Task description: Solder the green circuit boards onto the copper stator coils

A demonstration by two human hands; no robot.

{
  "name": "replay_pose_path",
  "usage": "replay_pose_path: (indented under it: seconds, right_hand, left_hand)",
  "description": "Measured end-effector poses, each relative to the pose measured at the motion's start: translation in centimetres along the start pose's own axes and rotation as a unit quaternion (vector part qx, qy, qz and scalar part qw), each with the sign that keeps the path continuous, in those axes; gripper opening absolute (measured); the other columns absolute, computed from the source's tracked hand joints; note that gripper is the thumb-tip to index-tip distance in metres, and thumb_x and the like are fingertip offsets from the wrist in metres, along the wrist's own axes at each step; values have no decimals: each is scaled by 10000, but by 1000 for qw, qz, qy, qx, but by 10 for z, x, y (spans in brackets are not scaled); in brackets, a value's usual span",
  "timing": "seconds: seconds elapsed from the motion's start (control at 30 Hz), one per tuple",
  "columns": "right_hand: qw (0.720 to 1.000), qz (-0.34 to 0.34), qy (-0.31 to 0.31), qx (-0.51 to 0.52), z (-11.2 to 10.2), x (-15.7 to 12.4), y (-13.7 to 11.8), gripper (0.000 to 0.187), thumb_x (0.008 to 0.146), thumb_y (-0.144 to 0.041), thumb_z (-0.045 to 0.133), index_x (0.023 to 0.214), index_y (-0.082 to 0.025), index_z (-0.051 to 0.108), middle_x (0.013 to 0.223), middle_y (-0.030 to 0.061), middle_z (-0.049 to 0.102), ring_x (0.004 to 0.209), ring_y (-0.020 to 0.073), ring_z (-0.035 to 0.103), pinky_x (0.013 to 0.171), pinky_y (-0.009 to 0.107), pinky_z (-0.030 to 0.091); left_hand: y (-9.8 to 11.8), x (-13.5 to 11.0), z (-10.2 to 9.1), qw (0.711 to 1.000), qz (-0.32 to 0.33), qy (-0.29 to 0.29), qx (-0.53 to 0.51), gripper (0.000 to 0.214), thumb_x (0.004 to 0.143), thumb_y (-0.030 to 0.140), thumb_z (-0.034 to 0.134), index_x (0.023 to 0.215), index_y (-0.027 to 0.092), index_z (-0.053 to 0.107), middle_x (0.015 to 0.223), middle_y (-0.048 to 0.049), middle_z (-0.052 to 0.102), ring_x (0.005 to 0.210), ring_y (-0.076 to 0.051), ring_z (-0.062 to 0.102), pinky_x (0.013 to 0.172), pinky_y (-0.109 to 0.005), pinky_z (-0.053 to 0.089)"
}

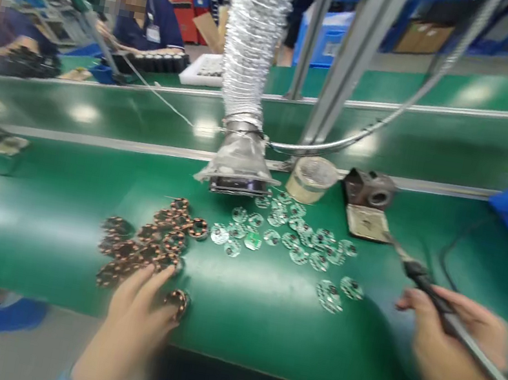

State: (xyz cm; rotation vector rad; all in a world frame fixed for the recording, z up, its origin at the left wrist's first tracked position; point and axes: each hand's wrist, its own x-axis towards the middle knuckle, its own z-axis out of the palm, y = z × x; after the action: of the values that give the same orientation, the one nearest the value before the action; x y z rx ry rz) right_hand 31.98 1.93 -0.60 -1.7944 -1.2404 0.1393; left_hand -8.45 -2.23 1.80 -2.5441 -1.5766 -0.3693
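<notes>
The right hand (453, 343), at lower right of the frame, is clenched around a soldering iron (421, 276), whose tip points toward an iron stand (368, 194). The left hand (132, 326) lies open, gripping nothing, just beside a copper-backed circuit board (177, 302) and below a heap of copper-backed discs (141, 242). Green round boards (276, 233) sit scattered mid-frame on the bench (259, 328) (a foil duct (253, 39) hangs just behind them).

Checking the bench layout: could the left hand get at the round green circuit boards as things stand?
Probably yes: the left hand sits by the copper discs, and nothing stands between it and the round green circuit boards.
</notes>
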Motion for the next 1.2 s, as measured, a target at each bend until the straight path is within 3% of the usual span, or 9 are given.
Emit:
replay_pose_path:
  seconds: [0.17, 0.27, 0.37, 0.43, 0.57, 0.67, 0.8, 1.07, 1.2]
  right_hand:
    - [980, -138, -142, -16, 14, -27, -1, 228, 867, -379, 425, 911, -248, 606, 896, 42, 698, 821, 169, 671, 748, 335, 525]
    - [961, -198, -192, -22, 22, -31, 2, 125, 807, -363, 531, 812, -248, 580, 1024, 39, 669, 974, 200, 621, 823, 381, 494]
    - [947, -230, -222, -39, 26, -30, 2, 151, 732, -323, 634, 827, -243, 547, 1070, 40, 652, 1029, 238, 578, 863, 448, 449]
    - [944, -239, -224, -45, 27, -28, 2, 154, 739, -303, 631, 836, -240, 529, 1038, 41, 659, 986, 239, 584, 844, 460, 440]
    - [948, -246, -201, -33, 30, -31, -9, 200, 739, -292, 646, 867, -238, 502, 998, 54, 655, 932, 230, 587, 836, 455, 431]
    - [939, -270, -213, 16, 33, -46, -37, 250, 728, -276, 666, 898, -248, 485, 1002, 51, 639, 925, 203, 598, 831, 406, 457]
    - [907, -308, -275, 86, 40, -78, -73, 285, 745, -204, 641, 970, -269, 477, 1005, 34, 635, 918, 167, 618, 770, 320, 508]
    - [913, -284, -279, 87, 52, -99, -77, 330, 778, -175, 603, 1065, -248, 458, 1065, 70, 608, 972, 168, 612, 786, 312, 526]
    - [910, -287, -290, 79, 52, -93, -80, 292, 801, -167, 568, 1062, -248, 465, 1069, 68, 610, 988, 168, 606, 791, 319, 526]
  left_hand:
    - [56, 34, 19, 990, 87, -25, -106, 142, 779, 157, 603, 859, 265, 647, 1234, -105, 518, 1106, -297, 481, 822, -445, 518]
    - [75, 54, 24, 981, 108, -45, -152, 170, 760, 128, 628, 874, 252, 647, 1259, -110, 494, 1111, -290, 486, 836, -438, 512]
    - [72, 56, 25, 975, 69, -35, -210, 345, 710, 211, 705, 1039, 253, 610, 1239, -129, 500, 1102, -303, 498, 851, -467, 496]
    - [64, 47, 24, 961, -24, -31, -275, 328, 727, 294, 687, 1033, 212, 603, 1100, -125, 577, 997, -274, 561, 809, -428, 516]
    - [55, 30, 19, 877, -236, -112, -404, 186, 856, 289, 512, 806, 193, 663, 724, -35, 645, 660, -162, 617, 620, -277, 525]
    - [58, 31, 20, 806, -285, -165, -492, 156, 804, 273, 587, 860, 202, 714, 753, -27, 682, 621, -143, 623, 576, -238, 519]
    - [65, 43, 27, 742, -316, -155, -570, 169, 769, 259, 630, 883, 185, 731, 851, -48, 700, 608, -131, 622, 528, -217, 521]
    - [82, 51, 34, 783, -251, -27, -568, 90, 714, 125, 680, 749, 184, 737, 741, -32, 711, 662, -149, 648, 628, -231, 531]
    - [89, 48, 37, 831, -210, 41, -514, 153, 777, 98, 603, 814, 188, 720, 758, -33, 712, 678, -141, 653, 642, -228, 540]
